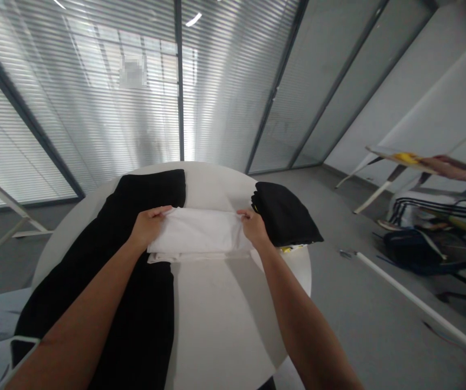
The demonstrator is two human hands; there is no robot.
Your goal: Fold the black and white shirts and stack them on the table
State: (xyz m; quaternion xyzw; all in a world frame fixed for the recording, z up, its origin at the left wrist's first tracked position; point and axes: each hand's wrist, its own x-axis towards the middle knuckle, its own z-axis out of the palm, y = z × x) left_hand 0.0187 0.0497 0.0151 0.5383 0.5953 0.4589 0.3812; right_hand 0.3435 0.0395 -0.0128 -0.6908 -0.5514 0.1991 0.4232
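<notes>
A folded white cloth stretches between my two hands over a round white table. My left hand pinches its far left corner, thumb and fingers closed. At the far right corner, my right hand grips the same cloth between thumb and fingers. Under the cloth's left end and my left forearm lies a black garment, spread along the left side of the table. Just right of my right hand sits a folded black stack of cloth, with a yellow and white patterned edge showing beneath it.
Glass partitions with blinds stand behind the table. At the right, another person's hands are at a second table with a yellow thing. A dark bag and a white pole are on the right.
</notes>
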